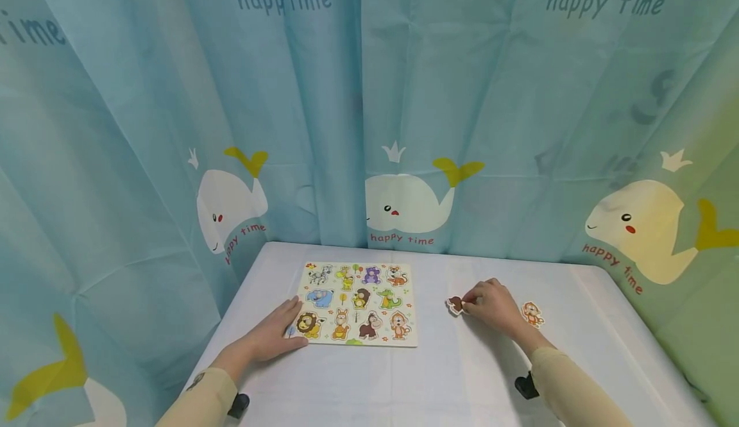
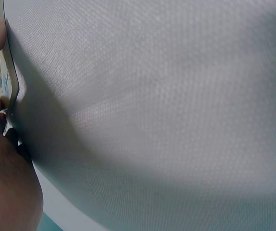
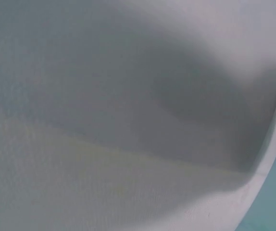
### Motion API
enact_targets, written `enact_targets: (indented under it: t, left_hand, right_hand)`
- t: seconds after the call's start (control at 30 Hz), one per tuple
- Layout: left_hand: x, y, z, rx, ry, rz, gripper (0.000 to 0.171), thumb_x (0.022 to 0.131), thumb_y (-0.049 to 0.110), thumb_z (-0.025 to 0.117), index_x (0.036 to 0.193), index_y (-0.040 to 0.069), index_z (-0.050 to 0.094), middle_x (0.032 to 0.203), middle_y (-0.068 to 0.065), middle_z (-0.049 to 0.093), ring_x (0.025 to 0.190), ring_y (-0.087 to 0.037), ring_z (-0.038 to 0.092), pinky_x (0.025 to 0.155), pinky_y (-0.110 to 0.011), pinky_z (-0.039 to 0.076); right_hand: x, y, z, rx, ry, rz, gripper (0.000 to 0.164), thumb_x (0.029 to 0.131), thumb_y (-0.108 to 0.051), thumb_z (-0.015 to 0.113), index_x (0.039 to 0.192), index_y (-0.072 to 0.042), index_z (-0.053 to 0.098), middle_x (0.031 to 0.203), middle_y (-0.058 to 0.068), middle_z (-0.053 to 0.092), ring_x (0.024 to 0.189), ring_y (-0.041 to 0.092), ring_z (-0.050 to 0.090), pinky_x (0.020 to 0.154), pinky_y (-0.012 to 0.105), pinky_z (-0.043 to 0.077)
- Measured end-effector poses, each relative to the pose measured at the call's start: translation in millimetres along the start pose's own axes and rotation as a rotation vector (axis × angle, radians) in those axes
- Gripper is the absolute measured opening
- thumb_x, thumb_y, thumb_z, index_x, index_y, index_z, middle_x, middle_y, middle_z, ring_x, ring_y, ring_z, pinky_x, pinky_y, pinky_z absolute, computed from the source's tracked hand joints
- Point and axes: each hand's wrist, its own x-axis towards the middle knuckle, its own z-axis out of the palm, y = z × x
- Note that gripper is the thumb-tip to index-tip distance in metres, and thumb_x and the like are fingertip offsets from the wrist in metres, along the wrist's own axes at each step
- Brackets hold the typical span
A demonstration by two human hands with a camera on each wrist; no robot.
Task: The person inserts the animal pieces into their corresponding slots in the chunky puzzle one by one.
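Note:
A pale animal puzzle board lies flat on the white-covered table, with several colourful animal pictures in rows. My left hand rests at its near left corner, the fingers fairly straight along the left side and the thumb at the front edge. In the left wrist view, part of that hand and the edge of the board show at the far left. To the right of the board, my right hand pinches a small brown puzzle piece with a white border, just over the table. Fingers partly cover its picture.
An orange monkey puzzle piece lies on the table just right of my right wrist. Behind the table hangs a blue curtain with whale prints. Dark wrist-worn devices sit under both forearms.

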Motion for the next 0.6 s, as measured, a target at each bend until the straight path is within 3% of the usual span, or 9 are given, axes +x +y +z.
enact_targets:
  t: [0.17,0.4,0.6]
  left_hand:
    - [-0.5,0.9,-0.4,-0.001,-0.001,-0.006,0.096,0.089,0.050,0.075,0.160,0.002,0.031,0.168,-0.016,0.022,0.154,-0.040,0.018,0.122,-0.059,0.023]
    - [-1.0,1.2,-1.1,-0.011,-0.005,-0.010,0.096,0.090,0.049,0.075,0.160,0.002,0.030,0.168,-0.016,0.022,0.154,-0.040,0.018,0.122,-0.059,0.023]
    - [-0.4,0.7,-0.6,-0.006,-0.005,-0.006,0.095,0.090,0.049,0.075,0.160,0.002,0.031,0.168,-0.016,0.022,0.154,-0.040,0.018,0.122,-0.058,0.023]
  right_hand:
    - [-3.1,-1.0,-0.5,-0.007,-0.027,-0.071,0.009,0.082,-0.018,0.083,0.082,-0.027,0.080,0.086,-0.016,0.066,0.096,0.021,0.055,0.083,0.044,0.047]
    - [-6.4,-0.7,-0.9,-0.036,-0.019,-0.195,0.010,0.079,-0.018,0.084,0.081,-0.027,0.081,0.087,-0.016,0.064,0.097,0.020,0.055,0.083,0.045,0.047]
    - [-8.2,-0.1,2.7,-0.056,-0.005,-0.213,0.012,0.077,-0.017,0.085,0.080,-0.028,0.081,0.087,-0.016,0.063,0.095,0.018,0.054,0.082,0.043,0.047]
